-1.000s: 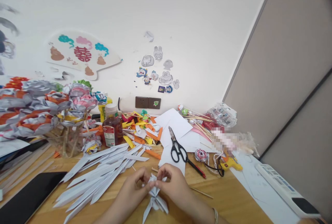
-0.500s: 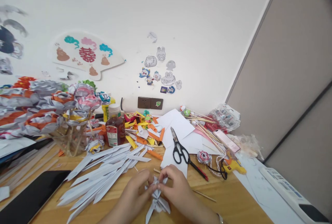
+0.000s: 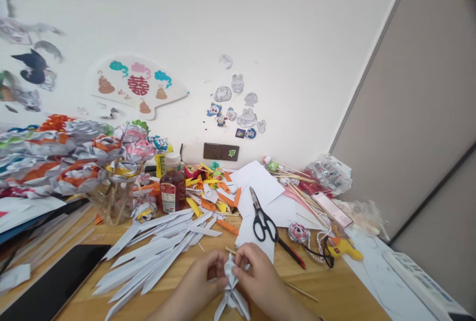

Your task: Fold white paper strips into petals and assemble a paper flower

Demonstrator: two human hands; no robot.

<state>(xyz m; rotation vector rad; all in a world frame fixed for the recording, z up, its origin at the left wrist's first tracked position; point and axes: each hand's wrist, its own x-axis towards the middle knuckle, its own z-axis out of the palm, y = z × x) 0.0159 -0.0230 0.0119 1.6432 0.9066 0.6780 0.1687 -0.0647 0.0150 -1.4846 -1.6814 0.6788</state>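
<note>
Low in the middle of the head view, a folded white paper piece point(image 3: 232, 293) with several pointed strips fanning downward is held between my two hands. My left hand point(image 3: 208, 274) pinches its left side, thumb against the fingers. On the other side, my right hand point(image 3: 256, 272) grips the upper right part with thumb and bent fingers. A thin wooden stick point(image 3: 230, 250) pokes out just beyond the paper; whether it touches it I cannot tell. To the left lies a spread of folded white paper strips point(image 3: 156, 256). Black-handled scissors point(image 3: 265, 224) rest on white sheets beyond my right hand.
Paper flowers point(image 3: 80, 174) crowd the left, near a brown bottle point(image 3: 173, 184). Coloured paper folds point(image 3: 211, 189) are heaped behind. A black tablet-like slab point(image 3: 55, 281) lies front left. Rightward are a phone point(image 3: 332, 209), a yellow glue gun point(image 3: 345, 247) and another stick point(image 3: 301, 291).
The view has swung slightly left, so everything sits further right and a little lower. My fingers have shifted on the folded paper, which both hands still hold.
</note>
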